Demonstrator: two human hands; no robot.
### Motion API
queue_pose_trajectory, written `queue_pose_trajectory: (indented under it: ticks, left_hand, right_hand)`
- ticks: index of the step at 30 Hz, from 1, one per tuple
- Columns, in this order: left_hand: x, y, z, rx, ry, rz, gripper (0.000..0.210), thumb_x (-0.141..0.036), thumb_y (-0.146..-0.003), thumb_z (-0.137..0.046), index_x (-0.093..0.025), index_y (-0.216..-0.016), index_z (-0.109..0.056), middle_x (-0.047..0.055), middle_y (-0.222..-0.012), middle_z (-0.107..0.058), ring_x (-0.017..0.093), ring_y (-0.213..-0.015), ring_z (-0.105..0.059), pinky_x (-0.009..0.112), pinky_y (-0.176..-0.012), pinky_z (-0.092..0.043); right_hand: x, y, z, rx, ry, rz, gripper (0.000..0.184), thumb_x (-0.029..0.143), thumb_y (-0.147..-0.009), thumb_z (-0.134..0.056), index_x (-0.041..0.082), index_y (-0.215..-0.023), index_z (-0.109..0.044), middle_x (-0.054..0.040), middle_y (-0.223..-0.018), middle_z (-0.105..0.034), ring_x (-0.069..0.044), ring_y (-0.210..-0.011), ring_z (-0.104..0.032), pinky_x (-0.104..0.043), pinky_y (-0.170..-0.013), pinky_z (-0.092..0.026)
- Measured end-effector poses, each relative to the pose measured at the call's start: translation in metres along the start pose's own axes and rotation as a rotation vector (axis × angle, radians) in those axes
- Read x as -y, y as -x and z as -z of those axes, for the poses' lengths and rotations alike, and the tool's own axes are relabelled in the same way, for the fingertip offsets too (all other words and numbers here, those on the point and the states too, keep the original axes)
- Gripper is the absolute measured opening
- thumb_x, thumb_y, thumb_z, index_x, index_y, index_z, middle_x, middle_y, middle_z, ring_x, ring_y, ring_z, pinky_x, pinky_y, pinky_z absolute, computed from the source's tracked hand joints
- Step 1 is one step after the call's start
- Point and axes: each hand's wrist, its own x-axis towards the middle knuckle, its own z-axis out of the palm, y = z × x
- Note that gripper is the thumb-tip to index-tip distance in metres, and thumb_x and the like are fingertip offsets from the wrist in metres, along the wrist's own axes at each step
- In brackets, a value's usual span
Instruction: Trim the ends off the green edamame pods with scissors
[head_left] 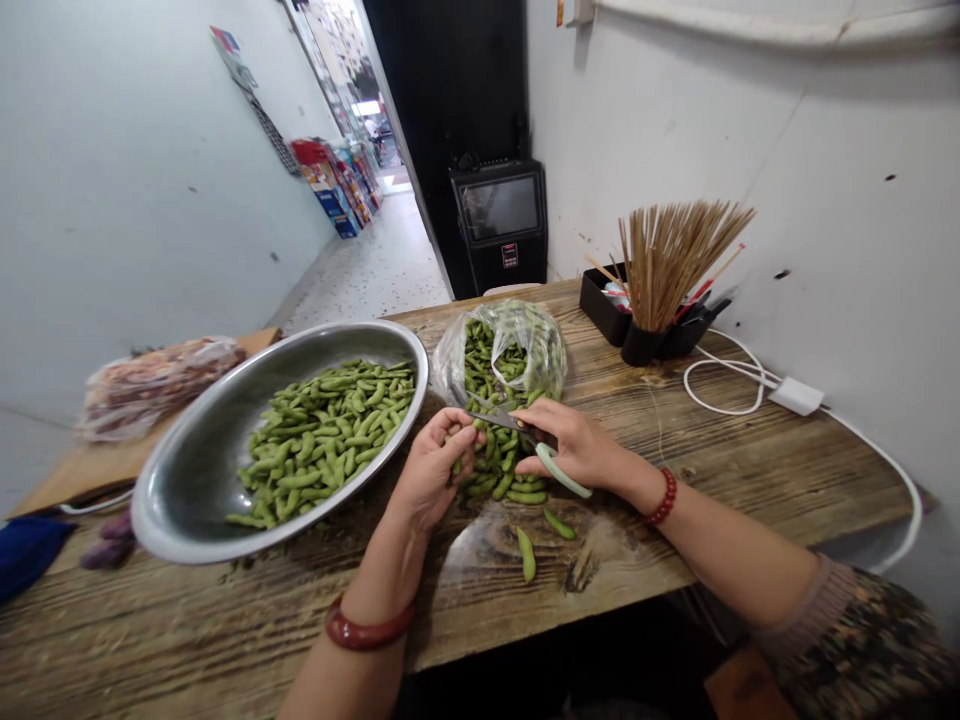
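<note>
1. Containing green pods (322, 430) inside the steel bowl (191, 480), 9 o'clock from the left hand (435, 465), probably for reach.
2. Pinching a half-hidden pod (478, 426) in that hand, seemingly steadying it.
3. Gripping scissors (504, 419) in the right hand (574, 440), aiming blades toward 10 o'clock.
4. Showing 2 loose pods (527, 555) at 4 o'clock, plump, curved.

The left grip (433, 467) hides most of its pod (453, 434). The view's edge cuts off the blue cloth (31, 553) at left and the patterned sleeve (862, 630) at near right. The far black cabinet (499, 215) bears unreadably small lettering (510, 256).
</note>
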Motion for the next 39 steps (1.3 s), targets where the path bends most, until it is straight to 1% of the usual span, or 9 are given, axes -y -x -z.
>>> queue_pose_trajectory:
  ticks: [4, 8, 16, 21, 28, 31, 33, 36, 39]
  left_hand:
    - [0.001, 0.001, -0.001, -0.01, -0.077, 0.0, 0.029, -0.028, -0.071, -0.075, -0.015, -0.092, -0.061, -0.001, -0.068, -0.061, 0.001, -0.04, -0.035, 0.014, -0.038, -0.024]
    - [0.001, 0.002, -0.003, -0.026, -0.141, -0.016, 0.025, -0.027, -0.07, -0.074, -0.013, -0.089, -0.064, 0.0, -0.068, -0.061, 0.003, -0.043, -0.037, 0.015, -0.04, -0.024]
    - [0.002, 0.002, -0.002, -0.044, -0.168, -0.043, 0.021, -0.026, -0.068, -0.076, -0.015, -0.084, -0.066, 0.0, -0.069, -0.062, 0.005, -0.047, -0.04, 0.016, -0.043, -0.028]
    - [0.003, 0.002, 0.0, -0.044, -0.192, -0.07, 0.017, -0.025, -0.07, -0.075, -0.015, -0.081, -0.067, 0.0, -0.069, -0.061, 0.005, -0.049, -0.042, 0.017, -0.044, -0.029]
    - [0.003, 0.002, 0.003, -0.017, -0.221, -0.061, 0.02, -0.026, -0.074, -0.073, -0.013, -0.087, -0.066, 0.001, -0.071, -0.061, 0.005, -0.05, -0.042, 0.016, -0.045, -0.03]
    - [0.002, 0.001, 0.003, -0.014, -0.126, -0.01, 0.021, -0.026, -0.073, -0.073, -0.013, -0.089, -0.064, 0.0, -0.069, -0.059, 0.003, -0.045, -0.038, 0.014, -0.041, -0.027]
    - [0.0, 0.0, 0.003, -0.01, 0.001, 0.018, 0.021, -0.027, -0.074, -0.072, -0.014, -0.089, -0.063, -0.002, -0.065, -0.054, 0.003, -0.044, -0.036, 0.013, -0.039, -0.025]
    - [-0.003, -0.002, 0.003, 0.017, 0.184, 0.037, 0.018, -0.029, -0.078, -0.068, -0.014, -0.078, -0.057, -0.004, -0.062, -0.045, 0.003, -0.044, -0.035, 0.012, -0.035, -0.024]
    - [-0.004, -0.004, 0.004, 0.045, 0.26, 0.091, 0.026, -0.034, -0.08, -0.065, -0.015, -0.069, -0.05, -0.005, -0.061, -0.043, 0.002, -0.04, -0.033, 0.011, -0.032, -0.023]
  right_hand:
    - [0.003, 0.0, 0.0, 0.022, 0.036, 0.026, 0.06, 0.041, -0.076, -0.073, 0.017, -0.127, -0.052, -0.0078, -0.1, -0.058, -0.019, -0.084, -0.057, -0.031, -0.074, -0.049]
    - [0.007, -0.001, 0.002, 0.049, 0.062, 0.024, 0.058, 0.04, -0.077, -0.073, 0.017, -0.126, -0.053, -0.0078, -0.099, -0.057, -0.02, -0.086, -0.057, -0.031, -0.075, -0.048]
    - [0.009, -0.001, 0.003, 0.059, 0.048, 0.029, 0.058, 0.041, -0.077, -0.073, 0.019, -0.127, -0.053, -0.0072, -0.098, -0.058, -0.019, -0.084, -0.058, -0.031, -0.075, -0.049]
    - [0.009, -0.001, 0.004, 0.076, 0.042, 0.026, 0.053, 0.037, -0.079, -0.072, 0.017, -0.125, -0.054, -0.007, -0.097, -0.058, -0.019, -0.084, -0.058, -0.03, -0.076, -0.048]
    - [0.006, -0.001, 0.002, 0.068, 0.045, 0.036, 0.048, 0.035, -0.081, -0.07, 0.02, -0.124, -0.056, -0.0066, -0.096, -0.061, -0.019, -0.084, -0.06, -0.028, -0.075, -0.049]
    - [0.003, -0.001, 0.001, 0.029, 0.024, 0.014, 0.044, 0.037, -0.08, -0.07, 0.018, -0.119, -0.06, -0.0061, -0.092, -0.062, -0.018, -0.081, -0.059, -0.028, -0.072, -0.048]
    - [0.0, -0.001, 0.001, -0.038, -0.002, -0.01, 0.041, 0.037, -0.08, -0.07, 0.016, -0.114, -0.062, -0.0063, -0.091, -0.062, -0.017, -0.079, -0.059, -0.028, -0.072, -0.048]
    - [-0.005, -0.002, 0.001, -0.157, -0.031, -0.034, 0.041, 0.039, -0.08, -0.071, 0.015, -0.112, -0.062, -0.0069, -0.091, -0.062, -0.018, -0.081, -0.06, -0.029, -0.074, -0.048]
    - [-0.007, -0.003, 0.001, -0.197, -0.039, -0.05, 0.041, 0.038, -0.079, -0.071, 0.014, -0.111, -0.063, -0.0062, -0.089, -0.062, -0.017, -0.079, -0.06, -0.029, -0.073, -0.048]
